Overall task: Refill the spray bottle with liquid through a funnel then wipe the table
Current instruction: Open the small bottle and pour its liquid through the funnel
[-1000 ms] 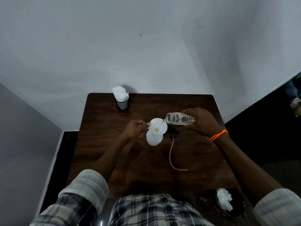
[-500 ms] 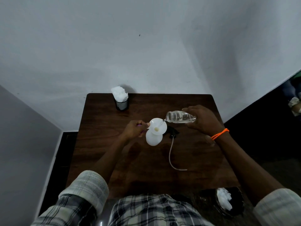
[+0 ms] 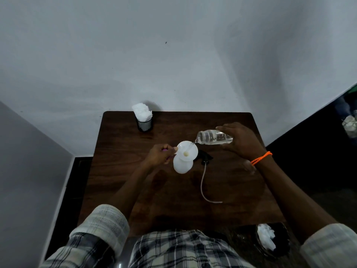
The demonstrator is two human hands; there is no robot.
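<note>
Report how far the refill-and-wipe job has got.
Done: the black spray head with its tube lies off on the dark wooden table, and the white funnel sits in the white plastic spray bottle. In hand: the right hand tips the clear bottle into the funnel; the left hand steadies it. Left: recapping, wiping.

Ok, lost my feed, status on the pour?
Right hand tips clear bottle into funnel. Left hand steadies funnel on white spray bottle. Sprayer head lies alongside.
</note>
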